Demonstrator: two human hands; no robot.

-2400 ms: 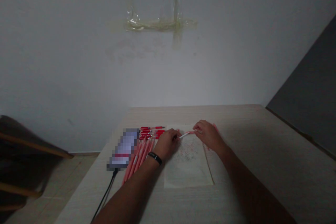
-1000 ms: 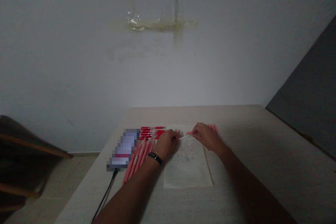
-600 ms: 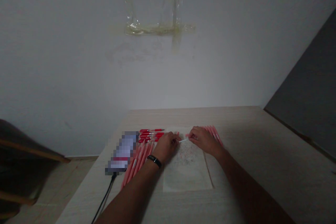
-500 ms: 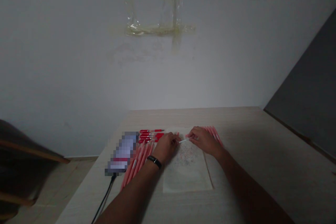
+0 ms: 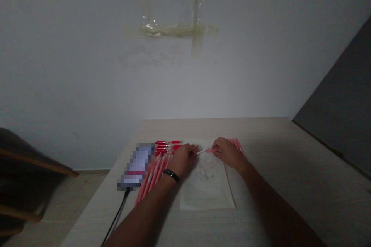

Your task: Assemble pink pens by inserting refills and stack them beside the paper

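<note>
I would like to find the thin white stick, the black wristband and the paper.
White stick (image 5: 201, 151), head view: visible middle.
Black wristband (image 5: 171, 175), head view: outer face.
Paper (image 5: 207, 196), head view: bare lower part.

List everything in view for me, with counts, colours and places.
slim white rod: 1, white, at left fingertips
slim pink piece: 1, pink, at right fingertips; join with rod unclear
red pens: several, red and clear, beyond left hand's pink sticks
pink sticks: two groups, pink, beside left forearm and behind right hand
scribbled paper: sheet or pad, off-white, between arms
phone: 1, dark-edged, pixelated, table's left side
cable: 1, black, phone's near end
table: 1, pale wood-grain, against wall
wall: 1, grey, behind table
tape strips: several, yellowish, on wall
furniture: dark, brown bars, far left
floor: beige, lower left
slanting surface: 1, dark grey, right
wristband: 1, black, left wrist
left hand: 1, pinching rod
right hand: 1, pinching pink piece
</note>
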